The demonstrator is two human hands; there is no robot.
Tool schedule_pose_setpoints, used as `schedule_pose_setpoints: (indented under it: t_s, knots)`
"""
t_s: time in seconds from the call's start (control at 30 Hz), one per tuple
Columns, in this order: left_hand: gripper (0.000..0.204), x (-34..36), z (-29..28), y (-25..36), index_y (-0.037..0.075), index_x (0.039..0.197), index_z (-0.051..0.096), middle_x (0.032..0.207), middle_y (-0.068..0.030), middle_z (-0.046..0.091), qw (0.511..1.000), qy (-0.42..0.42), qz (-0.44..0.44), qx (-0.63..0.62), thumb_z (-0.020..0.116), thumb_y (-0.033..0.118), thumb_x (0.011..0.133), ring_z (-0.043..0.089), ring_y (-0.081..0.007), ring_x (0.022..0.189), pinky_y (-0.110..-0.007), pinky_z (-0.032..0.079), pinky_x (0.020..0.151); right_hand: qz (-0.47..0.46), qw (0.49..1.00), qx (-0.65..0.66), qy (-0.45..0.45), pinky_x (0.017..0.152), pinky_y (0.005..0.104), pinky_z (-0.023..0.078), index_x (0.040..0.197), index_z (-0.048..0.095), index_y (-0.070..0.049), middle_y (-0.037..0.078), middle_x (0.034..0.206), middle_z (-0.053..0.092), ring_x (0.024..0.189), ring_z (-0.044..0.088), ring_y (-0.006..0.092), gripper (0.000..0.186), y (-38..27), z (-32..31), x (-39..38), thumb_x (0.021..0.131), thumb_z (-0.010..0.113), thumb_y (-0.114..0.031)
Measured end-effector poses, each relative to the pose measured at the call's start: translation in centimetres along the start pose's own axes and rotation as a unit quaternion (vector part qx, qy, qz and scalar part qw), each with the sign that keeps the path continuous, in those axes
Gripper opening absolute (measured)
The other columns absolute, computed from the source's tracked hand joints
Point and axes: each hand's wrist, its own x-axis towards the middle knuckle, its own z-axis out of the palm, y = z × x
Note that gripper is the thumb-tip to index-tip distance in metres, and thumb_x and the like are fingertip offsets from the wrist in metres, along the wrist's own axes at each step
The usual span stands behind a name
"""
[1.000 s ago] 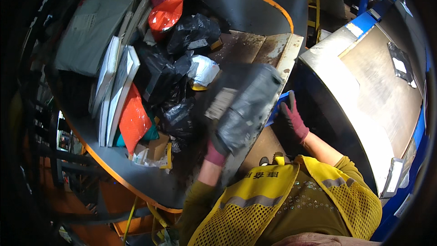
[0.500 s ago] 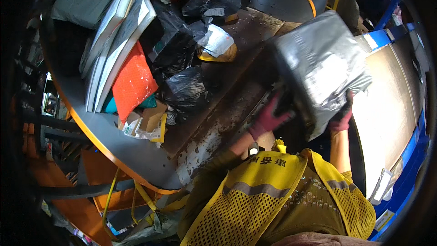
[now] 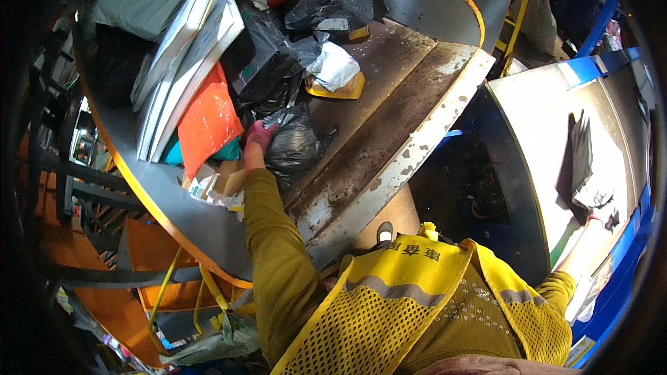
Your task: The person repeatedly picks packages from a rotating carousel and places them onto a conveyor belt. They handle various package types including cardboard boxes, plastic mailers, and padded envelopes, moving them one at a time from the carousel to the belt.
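My left hand (image 3: 257, 136), in a pinkish-red glove, reaches across to a small black plastic-wrapped parcel (image 3: 295, 142) and grips its left edge. That parcel lies on the dark metal surface beside an orange-red padded mailer (image 3: 208, 121). Far to the right, my right arm stretches over a pale table, and my right hand (image 3: 597, 216) is at the lower end of a crumpled black plastic package (image 3: 582, 160). Glare and the package's white crumpled end hide those fingers.
Tall flat white-edged packages (image 3: 187, 73) lean at the left. More black bags (image 3: 330, 5) and a white-and-yellow packet (image 3: 335, 73) lie behind. A chipped metal edge (image 3: 410, 156) bounds the surface. The pale table (image 3: 535, 118) has a blue border; yellow bars (image 3: 514, 14) stand beyond.
The large black-wrapped parcel has left its place between both hands. My left hand has moved left onto the small parcel; my right hand has moved right over the pale table.
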Motion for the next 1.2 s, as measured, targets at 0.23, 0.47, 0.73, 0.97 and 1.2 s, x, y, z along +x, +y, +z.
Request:
schedule_pose_setpoints:
  t_s: [0.23, 0.47, 0.73, 0.97, 1.2]
  knots:
    - [0.034, -18.2, 4.8, 15.5, 0.008, 0.101, 0.063, 0.099, -0.0164, 0.063, 0.956, 0.192, 0.209, -0.077, 0.071, 0.023, 0.071, 0.059, -0.0349, 0.091, -0.045, 0.046, 0.077, -0.342, 0.873, 0.114, -0.329, 0.106, 0.0377, 0.031, 0.133, 0.042, -0.001, 0.015, 0.133, 0.049, 0.125, 0.043, 0.0264, 0.044, -14.9, 3.8, -19.0, 0.095, 0.046, -0.022]
    - [0.026, -29.7, 10.3, 24.4, 0.014, 0.092, 0.062, 0.078, -0.0018, 0.047, 0.784, 0.250, 0.557, -0.117, 0.068, 0.015, 0.067, 0.048, -0.0222, 0.075, -0.039, 0.039, 0.067, 0.459, 0.463, 0.367, -0.663, 0.095, 0.0363, 0.044, 0.131, 0.045, -0.007, 0.008, 0.119, 0.058, 0.108, 0.057, 0.0208, 0.045, -13.2, 12.2, -42.1, 0.094, 0.053, -0.032]
    - [0.060, -25.8, 5.7, 23.3, 0.006, 0.124, 0.052, 0.116, -0.0165, 0.054, 0.798, 0.034, 0.532, -0.282, 0.070, 0.037, 0.076, 0.050, -0.0340, 0.110, -0.044, 0.039, 0.092, 0.194, 0.701, 0.396, -0.560, 0.091, 0.0328, 0.043, 0.127, 0.050, -0.007, 0.007, 0.120, 0.057, 0.106, 0.056, 0.0181, 0.048, -13.5, 12.2, -39.3, 0.088, 0.057, -0.033]
    - [0.077, -10.1, -10.5, 17.6, 0.006, 0.135, 0.036, 0.138, -0.0247, 0.034, 0.830, 0.502, 0.235, 0.058, 0.066, 0.046, 0.077, 0.027, -0.0461, 0.130, -0.057, 0.022, 0.106, -0.108, 0.899, 0.304, -0.297, 0.104, 0.0410, 0.031, 0.139, 0.040, -0.011, 0.007, 0.138, 0.040, 0.126, 0.037, 0.0218, 0.064, -5.7, 14.8, -21.3, 0.088, 0.054, -0.048]
    - [0.081, -3.8, -20.1, 13.3, 0.007, 0.133, 0.040, 0.116, -0.0132, 0.055, 0.897, 0.363, -0.009, 0.253, 0.074, 0.041, 0.068, 0.050, -0.0284, 0.110, -0.044, 0.036, 0.096, 0.123, 0.935, 0.270, -0.193, 0.101, 0.0394, 0.035, 0.137, 0.041, -0.008, 0.009, 0.136, 0.044, 0.123, 0.042, 0.0226, 0.058, 1.7, 12.8, -11.2, 0.090, 0.053, -0.040]
